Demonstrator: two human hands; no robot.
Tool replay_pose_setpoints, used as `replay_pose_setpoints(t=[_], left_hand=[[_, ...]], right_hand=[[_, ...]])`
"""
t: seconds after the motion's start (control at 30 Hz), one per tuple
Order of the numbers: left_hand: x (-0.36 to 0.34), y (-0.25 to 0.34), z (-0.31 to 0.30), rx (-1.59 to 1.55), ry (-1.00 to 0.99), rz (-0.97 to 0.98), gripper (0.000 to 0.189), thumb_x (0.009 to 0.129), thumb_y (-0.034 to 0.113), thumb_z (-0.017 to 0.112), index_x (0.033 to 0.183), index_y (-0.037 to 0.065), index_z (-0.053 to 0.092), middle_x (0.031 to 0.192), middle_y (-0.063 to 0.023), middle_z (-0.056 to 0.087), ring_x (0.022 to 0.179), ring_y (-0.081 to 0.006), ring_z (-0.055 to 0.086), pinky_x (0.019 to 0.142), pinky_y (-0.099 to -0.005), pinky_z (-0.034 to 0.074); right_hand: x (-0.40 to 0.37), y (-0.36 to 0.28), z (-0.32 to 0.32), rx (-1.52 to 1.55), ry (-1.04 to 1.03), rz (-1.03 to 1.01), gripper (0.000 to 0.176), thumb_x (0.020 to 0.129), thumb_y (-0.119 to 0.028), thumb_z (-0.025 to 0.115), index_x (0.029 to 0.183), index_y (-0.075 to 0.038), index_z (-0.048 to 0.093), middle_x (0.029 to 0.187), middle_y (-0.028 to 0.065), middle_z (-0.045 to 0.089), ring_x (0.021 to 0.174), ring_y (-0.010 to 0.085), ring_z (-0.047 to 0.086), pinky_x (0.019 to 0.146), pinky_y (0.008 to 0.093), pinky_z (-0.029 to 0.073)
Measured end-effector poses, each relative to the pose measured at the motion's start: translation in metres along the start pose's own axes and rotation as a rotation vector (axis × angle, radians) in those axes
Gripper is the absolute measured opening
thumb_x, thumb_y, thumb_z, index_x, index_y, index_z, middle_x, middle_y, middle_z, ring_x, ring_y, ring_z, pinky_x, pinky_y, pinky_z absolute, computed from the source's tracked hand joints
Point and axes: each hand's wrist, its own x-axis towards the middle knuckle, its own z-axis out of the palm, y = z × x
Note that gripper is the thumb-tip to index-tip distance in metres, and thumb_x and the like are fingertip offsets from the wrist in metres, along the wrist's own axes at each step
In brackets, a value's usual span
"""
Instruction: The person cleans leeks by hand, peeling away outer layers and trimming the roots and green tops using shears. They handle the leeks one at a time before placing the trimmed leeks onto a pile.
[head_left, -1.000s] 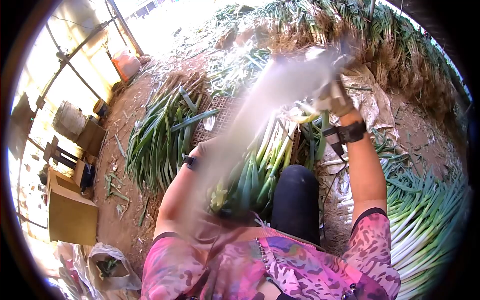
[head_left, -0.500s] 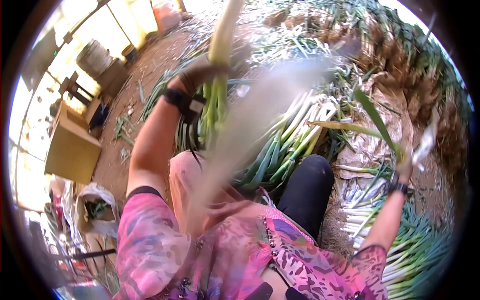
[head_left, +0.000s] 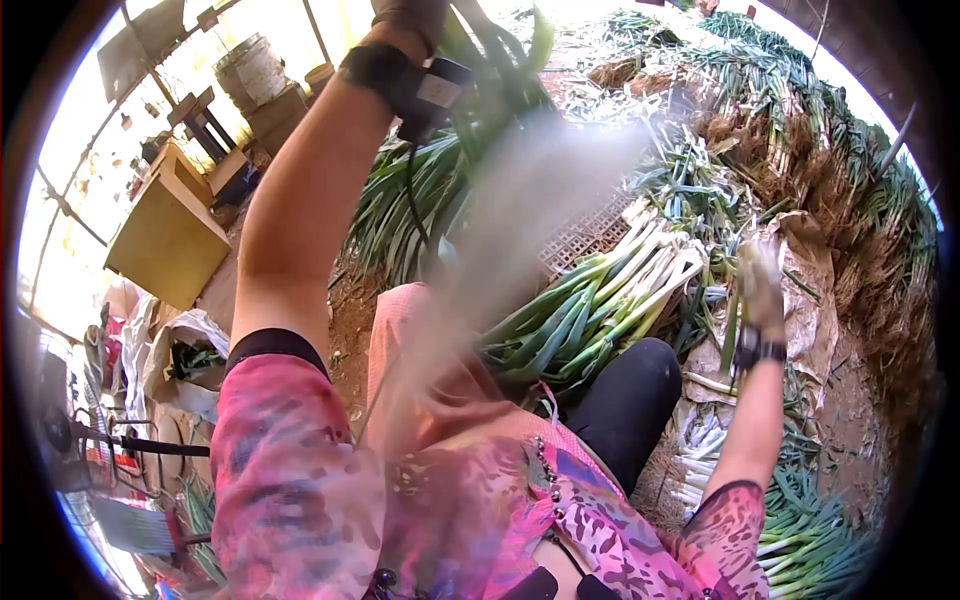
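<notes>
My left hand point(head_left: 412, 14), gloved and partly cut off by the top edge, is closed on a leek whose blurred green leaves point(head_left: 500, 45) show beside it. The hand itself hides where the fingers meet the stalk. To the right, my gloved right hand point(head_left: 762, 290) is smeared by motion above brown sacking point(head_left: 800, 255), so its fingers cannot be made out. Between my hands, a bundle of leeks point(head_left: 610, 300) with white stems and green leaves lies in front of my knees. More green leaves point(head_left: 385, 205) spread below my left forearm.
A blurred pale streak covers the middle of the view. A plastic crate point(head_left: 585, 235) shows behind the bundle. Rooted leeks point(head_left: 800, 130) are heaped along the back right, and trimmed ones point(head_left: 810, 540) lie at lower right. A yellow cabinet point(head_left: 165, 245) and white bag point(head_left: 185, 350) stand left.
My left hand has risen to the top edge with the leek. My right hand has moved inward to the left, and the long leaf strip by it no longer shows. The view has shifted.
</notes>
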Motion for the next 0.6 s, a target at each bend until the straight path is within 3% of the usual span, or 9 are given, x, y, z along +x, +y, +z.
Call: replay_pose_setpoints(t=[0.03,0.07,0.1,0.23,0.33,0.43,0.53,0.57,0.6], left_hand=[[-0.003,0.007,0.009,0.015,0.013,0.023,0.037,0.084,0.039,0.078,0.097,0.006,0.069,0.081,-0.0039,0.066,0.073,-0.015,0.063,0.069,-0.0309,0.051],[-0.01,0.013,0.017,0.032,0.019,0.036,0.037,0.084,0.039,0.079,0.097,0.006,0.069,0.081,-0.0042,0.066,0.073,-0.0152,0.063,0.069,-0.0312,0.051],[-0.016,0.019,0.026,0.049,0.022,0.052,0.037,0.083,0.039,0.079,0.097,0.006,0.069,0.081,-0.0045,0.067,0.073,-0.0154,0.063,0.069,-0.0315,0.051],[-0.039,0.034,0.053,0.134,0.032,0.099,0.038,0.083,0.038,0.079,0.099,0.005,0.069,0.081,-0.0056,0.067,0.073,-0.0163,0.064,0.069,-0.0327,0.051],[-0.047,0.041,0.058,0.191,0.036,0.131,0.039,0.082,0.038,0.08,0.1,0.005,0.069,0.082,-0.0064,0.068,0.073,-0.017,0.064,0.069,-0.0335,0.052],[-0.042,0.046,0.041,0.252,0.064,0.17,0.04,0.081,0.038,0.08,0.1,0.005,0.069,0.082,-0.0072,0.068,0.073,-0.0177,0.064,0.069,-0.0344,0.052],[-0.024,0.051,0.012,0.341,0.117,0.219,0.04,0.081,0.038,0.08,0.101,0.005,0.069,0.082,-0.008,0.069,0.073,-0.0183,0.064,0.069,-0.0353,0.052],[-0.018,0.051,-0.001,0.376,0.144,0.234,0.041,0.081,0.037,0.08,0.102,0.005,0.069,0.082,-0.0082,0.069,0.073,-0.0186,0.064,0.069,-0.0355,0.052],[-0.01,0.053,-0.012,0.409,0.172,0.251,0.041,0.08,0.037,0.081,0.102,0.005,0.069,0.083,-0.0085,0.069,0.073,-0.0188,0.064,0.069,-0.0358,0.052]], right_hand=[[0.043,-0.07,-0.038,0.278,0.174,-0.258,0.044,0.105,-0.035,0.05,0.143,-0.013,0.054,0.126,0.0187,0.062,0.109,0.0255,0.064,0.093,0.0396,0.054],[0.076,-0.118,-0.045,1.176,0.058,-0.116,0.054,0.097,-0.036,0.066,0.144,-0.014,0.053,0.134,0.0173,0.057,0.112,0.0259,0.063,0.091,0.0374,0.057],[0.088,-0.196,-0.084,1.34,-0.039,0.012,0.065,0.094,-0.035,0.072,0.146,-0.004,0.048,0.141,0.0181,0.05,0.117,0.0246,0.06,0.094,0.0351,0.056],[0.117,-0.335,-0.097,0.941,0.175,-0.315,0.056,0.089,-0.035,0.077,0.128,0.0,0.057,0.12,0.0174,0.064,0.102,0.0229,0.066,0.086,0.0336,0.056],[0.1,-0.36,-0.096,1.145,0.145,-0.203,0.037,0.088,-0.029,0.077,0.109,0.0,0.067,0.103,0.0136,0.073,0.088,0.0183,0.071,0.076,0.0313,0.057],[0.096,-0.301,-0.054,0.243,0.853,-0.752,0.011,0.09,-0.008,0.067,0.1,-0.005,0.072,0.086,0.0078,0.068,0.074,0.0183,0.069,0.065,0.0307,0.056],[0.04,-0.207,0.03,0.184,0.316,-0.415,0.008,0.088,-0.006,0.064,0.095,-0.01,0.068,0.09,0.0105,0.067,0.079,0.0265,0.068,0.065,0.0358,0.057],[0.016,-0.177,0.057,0.047,-0.043,-0.299,0.018,0.103,-0.017,0.053,0.107,-0.012,0.069,0.089,0.0106,0.07,0.081,0.0261,0.071,0.068,0.0369,0.059],[-0.009,-0.15,0.086,-0.234,-0.127,-0.46,0.019,0.101,-0.024,0.056,0.105,-0.011,0.07,0.088,0.0147,0.071,0.08,0.0296,0.072,0.071,0.0412,0.059]])
